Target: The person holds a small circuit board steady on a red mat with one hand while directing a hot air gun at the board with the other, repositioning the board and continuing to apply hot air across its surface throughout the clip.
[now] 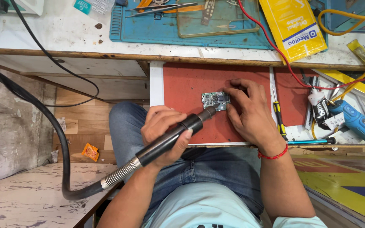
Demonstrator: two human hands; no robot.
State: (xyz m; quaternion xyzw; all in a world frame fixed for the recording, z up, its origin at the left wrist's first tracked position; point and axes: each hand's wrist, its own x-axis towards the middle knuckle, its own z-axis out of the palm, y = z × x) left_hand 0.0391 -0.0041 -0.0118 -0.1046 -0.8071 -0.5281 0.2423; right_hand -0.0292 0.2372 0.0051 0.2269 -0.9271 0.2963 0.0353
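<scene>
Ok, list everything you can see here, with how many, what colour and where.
Circuit board: one, grey-green, on the red mat, under the right fingertips.
Hot-air handpiece: one, black, held over the lap, nozzle at the board.
Hose: one, black, from the handpiece up the left side.
Red mat: one, red, on the pull-out shelf.
Blue work mat: one, blue, on the bench top.
Tweezers: one pair, metal, on the blue mat.
Yellow packet: one, yellow, on the bench at upper right.
Screwdriver: one, yellow and black, right of the red mat.
Blue tool: one, blue, far right.
Left hand: grips the handpiece.
Right hand: steadies the board; red thread at the wrist.
</scene>
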